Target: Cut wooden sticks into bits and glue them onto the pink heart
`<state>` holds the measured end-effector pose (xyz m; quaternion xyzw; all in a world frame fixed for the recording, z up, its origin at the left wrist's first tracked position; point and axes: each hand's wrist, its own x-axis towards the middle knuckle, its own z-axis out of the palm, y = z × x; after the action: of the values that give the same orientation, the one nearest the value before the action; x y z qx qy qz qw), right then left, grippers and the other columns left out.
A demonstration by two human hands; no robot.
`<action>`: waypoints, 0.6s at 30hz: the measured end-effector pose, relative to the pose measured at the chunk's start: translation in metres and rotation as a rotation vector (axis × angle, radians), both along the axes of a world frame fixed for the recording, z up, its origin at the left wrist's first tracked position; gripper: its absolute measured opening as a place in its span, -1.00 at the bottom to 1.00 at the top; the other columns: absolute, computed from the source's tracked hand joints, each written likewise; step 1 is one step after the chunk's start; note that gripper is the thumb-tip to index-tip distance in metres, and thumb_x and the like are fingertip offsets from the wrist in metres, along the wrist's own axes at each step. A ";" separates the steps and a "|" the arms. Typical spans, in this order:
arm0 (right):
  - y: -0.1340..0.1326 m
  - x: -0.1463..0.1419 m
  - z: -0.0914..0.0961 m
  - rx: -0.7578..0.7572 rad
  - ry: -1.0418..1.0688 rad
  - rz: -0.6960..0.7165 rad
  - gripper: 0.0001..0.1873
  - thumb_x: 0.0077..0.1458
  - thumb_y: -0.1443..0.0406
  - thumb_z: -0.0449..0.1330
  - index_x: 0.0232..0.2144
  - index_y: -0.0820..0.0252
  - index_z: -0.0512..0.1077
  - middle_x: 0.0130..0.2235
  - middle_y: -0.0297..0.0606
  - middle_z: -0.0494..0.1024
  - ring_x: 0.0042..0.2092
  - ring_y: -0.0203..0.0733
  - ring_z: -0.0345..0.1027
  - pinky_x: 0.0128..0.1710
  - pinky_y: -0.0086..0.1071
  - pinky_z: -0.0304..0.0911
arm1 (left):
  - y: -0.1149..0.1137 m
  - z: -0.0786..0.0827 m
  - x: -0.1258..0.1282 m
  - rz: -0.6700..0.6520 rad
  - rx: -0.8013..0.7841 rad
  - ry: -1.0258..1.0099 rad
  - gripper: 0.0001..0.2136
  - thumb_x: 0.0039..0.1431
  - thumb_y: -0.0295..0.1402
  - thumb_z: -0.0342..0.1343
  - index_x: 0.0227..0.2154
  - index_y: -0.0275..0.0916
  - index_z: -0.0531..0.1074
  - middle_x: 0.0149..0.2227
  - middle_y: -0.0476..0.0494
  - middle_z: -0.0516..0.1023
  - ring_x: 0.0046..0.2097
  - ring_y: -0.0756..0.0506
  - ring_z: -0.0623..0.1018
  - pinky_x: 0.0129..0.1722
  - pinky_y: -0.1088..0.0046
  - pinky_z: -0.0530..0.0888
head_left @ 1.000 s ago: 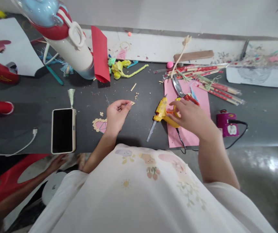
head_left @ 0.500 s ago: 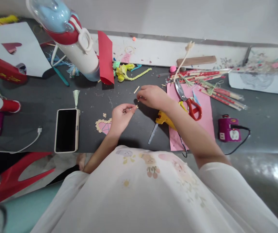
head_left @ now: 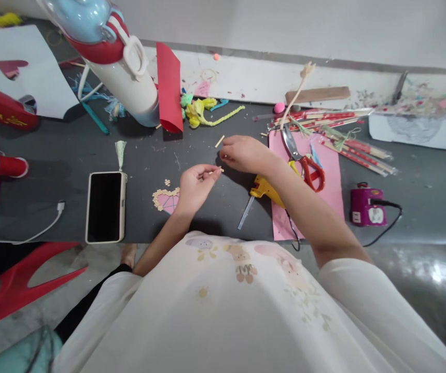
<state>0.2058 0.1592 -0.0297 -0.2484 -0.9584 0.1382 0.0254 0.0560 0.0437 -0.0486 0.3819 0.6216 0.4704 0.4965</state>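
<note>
My left hand (head_left: 196, 187) pinches a small pale wooden piece (head_left: 221, 169) between thumb and fingertips; its exact shape is too small to tell. Close above it, my right hand (head_left: 242, 154) is closed with fingers curled down, and whatever they hold is hidden. Beside my left wrist lies a pink heart-shaped card (head_left: 167, 201) edged with small pale wooden pieces, partly covered by the hand. One loose flower-like cluster (head_left: 167, 182) sits just above the heart. A short thin stick (head_left: 219, 141) lies beyond my right fingertips.
Under my right forearm are a yellow glue gun (head_left: 264, 187), red-handled scissors (head_left: 311, 171) and pink paper (head_left: 332, 202). Stick bundles (head_left: 357, 150) lie farther right. A phone (head_left: 106, 207), a tall bottle (head_left: 129, 88) and a red card (head_left: 169, 88) stand or lie to the left.
The right fingers have shifted slightly relative to the piece in my left hand, which shows a little more now. The view has moved slightly; the table items stay put.
</note>
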 end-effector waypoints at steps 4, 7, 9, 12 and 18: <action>-0.003 0.012 0.005 -0.277 0.363 -0.126 -0.88 0.10 0.29 0.15 -0.40 0.22 0.46 -0.42 -0.28 0.44 -0.39 -0.29 0.23 -0.37 -0.40 0.12 | -0.001 -0.001 0.000 0.009 -0.007 -0.099 -0.80 -0.03 -0.22 0.28 -0.42 -0.25 0.55 -0.66 0.12 0.21 -0.62 0.15 0.12 -0.64 0.60 0.05; -0.011 0.021 0.005 -0.524 0.588 -0.226 -0.84 0.07 0.23 0.21 -0.42 0.22 0.45 -0.47 -0.35 0.39 -0.45 -0.36 0.17 -0.45 -0.44 0.11 | -0.001 0.000 0.002 0.005 -0.016 -0.178 -0.79 -0.04 -0.21 0.29 -0.41 -0.24 0.54 -0.66 0.11 0.23 -0.64 0.17 0.09 -0.67 0.60 0.02; -0.018 0.024 0.005 -0.634 0.678 -0.256 -0.81 0.06 0.20 0.24 -0.42 0.23 0.44 -0.48 -0.36 0.37 -0.46 -0.37 0.15 -0.47 -0.46 0.10 | -0.001 0.003 0.003 0.000 -0.032 -0.222 -0.78 -0.06 -0.20 0.30 -0.42 -0.25 0.54 -0.65 0.10 0.26 -0.65 0.17 0.10 -0.69 0.60 0.00; -0.027 0.026 0.006 -0.668 0.740 -0.258 -0.79 0.05 0.19 0.26 -0.42 0.24 0.45 -0.48 -0.36 0.37 -0.46 -0.38 0.15 -0.47 -0.46 0.11 | -0.001 0.008 0.005 -0.011 -0.058 -0.286 -0.77 -0.09 -0.20 0.32 -0.43 -0.25 0.53 -0.65 0.10 0.27 -0.67 0.18 0.10 -0.72 0.61 -0.02; -0.038 0.026 0.016 -0.536 0.725 -0.205 -0.81 0.08 0.19 0.25 -0.42 0.21 0.48 -0.47 -0.34 0.38 -0.44 -0.36 0.18 -0.46 -0.45 0.11 | -0.003 0.017 0.006 -0.008 -0.076 -0.349 -0.73 -0.16 -0.19 0.35 -0.45 -0.27 0.52 -0.64 0.09 0.31 -0.67 0.19 0.10 -0.74 0.62 -0.03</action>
<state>0.2314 0.1214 -0.0133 -0.2755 -0.7886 0.4558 0.3073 0.0616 0.0406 -0.0321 0.2779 0.5417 0.5035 0.6130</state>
